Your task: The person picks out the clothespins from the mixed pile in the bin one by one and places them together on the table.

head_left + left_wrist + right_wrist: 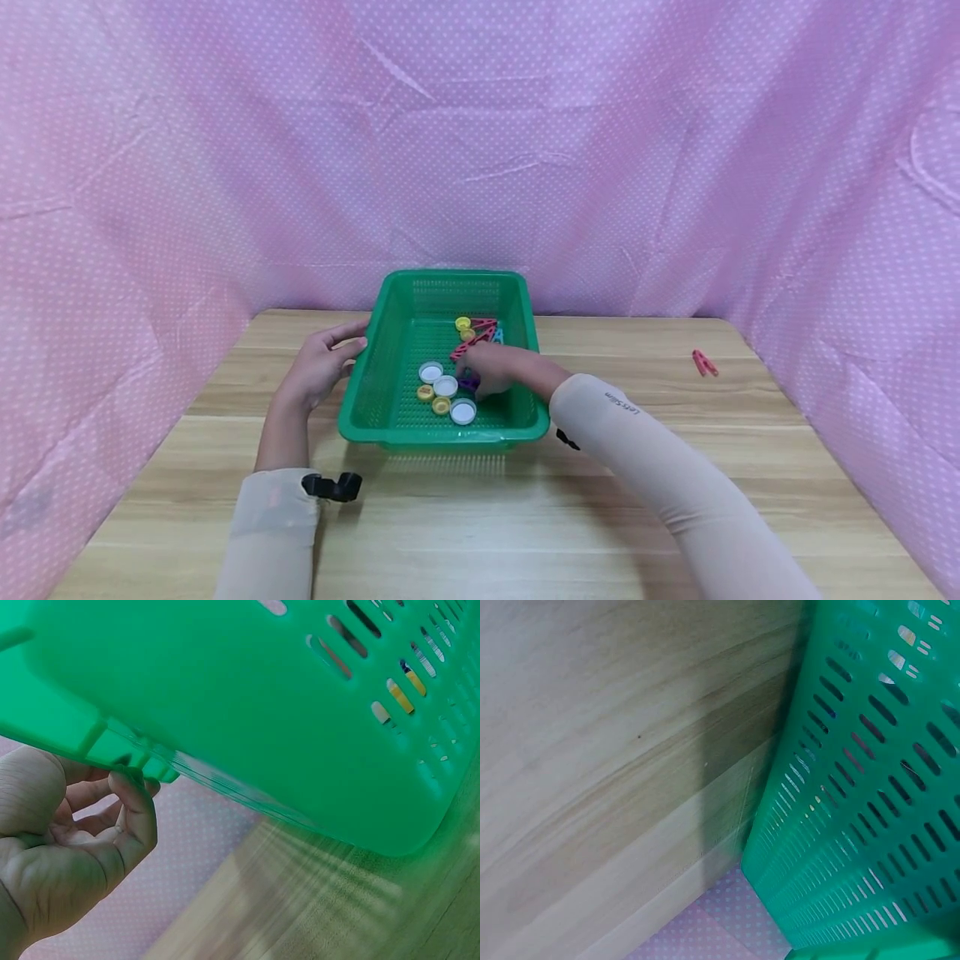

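Note:
A green plastic basket (442, 436) stands on the wooden table, longer from front to back. At its left rim is my left hand (318, 364), thumb and fingers pinching the edge; the left wrist view shows the curled hand (82, 840) there. My right hand (491, 368) reaches inside over the right wall, fingers down at a purple clothespin (468, 383). Whether they grip it is hidden. Beyond the fingers lie red clothespins (472, 342) and a light blue one (498, 336). White bottle caps (446, 386) and yellow caps (441, 406) lie left of this hand.
A single red clothespin (704, 362) lies on the table (637, 492) to the right of the basket. Two yellow caps (463, 323) sit farther back in the basket. Pink dotted cloth (480, 167) hangs behind and along both sides of the table.

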Available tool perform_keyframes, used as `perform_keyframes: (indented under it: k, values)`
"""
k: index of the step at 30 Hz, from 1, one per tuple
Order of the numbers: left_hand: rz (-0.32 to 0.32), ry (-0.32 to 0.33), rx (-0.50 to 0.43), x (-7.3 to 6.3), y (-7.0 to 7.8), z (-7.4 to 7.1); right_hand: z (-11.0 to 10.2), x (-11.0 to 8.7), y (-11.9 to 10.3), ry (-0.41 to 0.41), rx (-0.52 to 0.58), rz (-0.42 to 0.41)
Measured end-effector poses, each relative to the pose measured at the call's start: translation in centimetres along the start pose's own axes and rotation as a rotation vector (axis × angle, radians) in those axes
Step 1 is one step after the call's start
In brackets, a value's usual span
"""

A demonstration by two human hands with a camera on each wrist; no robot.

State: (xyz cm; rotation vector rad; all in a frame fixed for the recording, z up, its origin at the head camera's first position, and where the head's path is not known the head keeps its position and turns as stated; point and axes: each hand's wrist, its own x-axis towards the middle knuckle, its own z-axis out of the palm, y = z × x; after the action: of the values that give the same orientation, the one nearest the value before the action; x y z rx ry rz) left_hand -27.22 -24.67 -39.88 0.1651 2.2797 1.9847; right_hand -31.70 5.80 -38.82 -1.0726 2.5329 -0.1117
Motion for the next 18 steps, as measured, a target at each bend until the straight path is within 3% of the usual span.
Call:
perform_keyframes:
  k: [6,18]
  values:
    - [0.002,-0.011,-0.003,0.01,0.04,-0.03,-0.04,0.01,0.13,0.004,0.031,-0.002]
    - [-0.001,-0.014,0.005,-0.12,0.19,-0.06,-0.45,-0.52,-0.14,0.135,0.101,-0.192]
